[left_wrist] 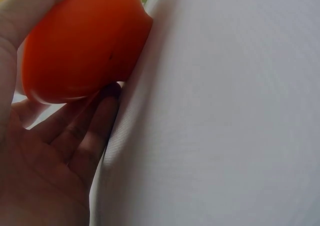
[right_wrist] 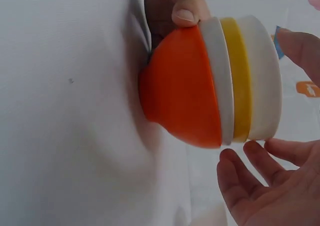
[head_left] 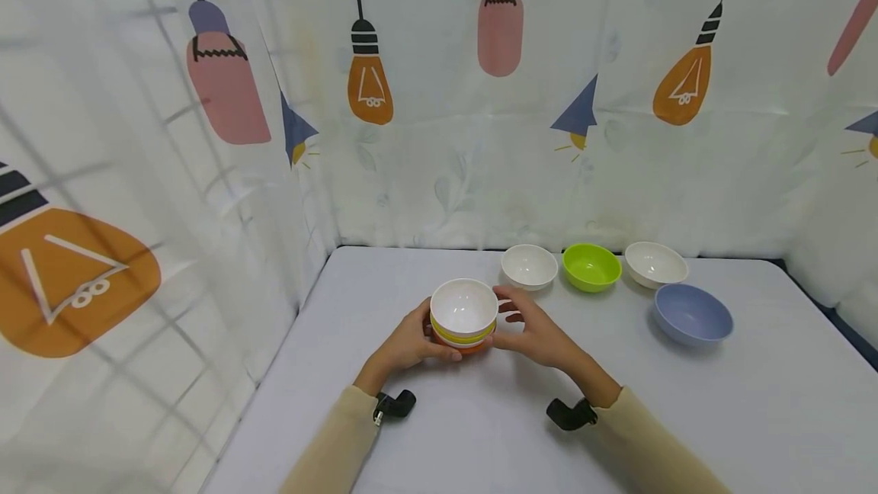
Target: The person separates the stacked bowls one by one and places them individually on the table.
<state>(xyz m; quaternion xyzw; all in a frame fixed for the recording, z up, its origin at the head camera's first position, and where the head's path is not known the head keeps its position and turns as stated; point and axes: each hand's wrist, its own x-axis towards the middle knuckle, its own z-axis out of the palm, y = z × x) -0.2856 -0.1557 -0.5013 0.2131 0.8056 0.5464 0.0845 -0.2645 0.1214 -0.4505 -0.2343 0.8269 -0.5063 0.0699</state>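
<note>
A nested stack of bowls stands on the table in the head view: an orange bowl (right_wrist: 182, 88) at the bottom, then a white bowl (right_wrist: 220, 81), a yellow bowl (right_wrist: 237, 78) and another white bowl (head_left: 464, 306) on top. My left hand (head_left: 410, 338) holds the stack from the left, thumb at the orange bowl's front and fingers round its far side. On the other side, my right hand (head_left: 538, 330) has its fingers spread and loosely bent. Its fingertips (right_wrist: 255, 147) are right at the upper bowls' edges, as the right wrist view shows.
Behind and to the right stand a white bowl (head_left: 529, 267), a green bowl (head_left: 591, 267), another white bowl (head_left: 655, 264) and a larger blue bowl (head_left: 693, 315). The white table (head_left: 480, 441) meets a patterned curtain (head_left: 425, 174) at its back and left.
</note>
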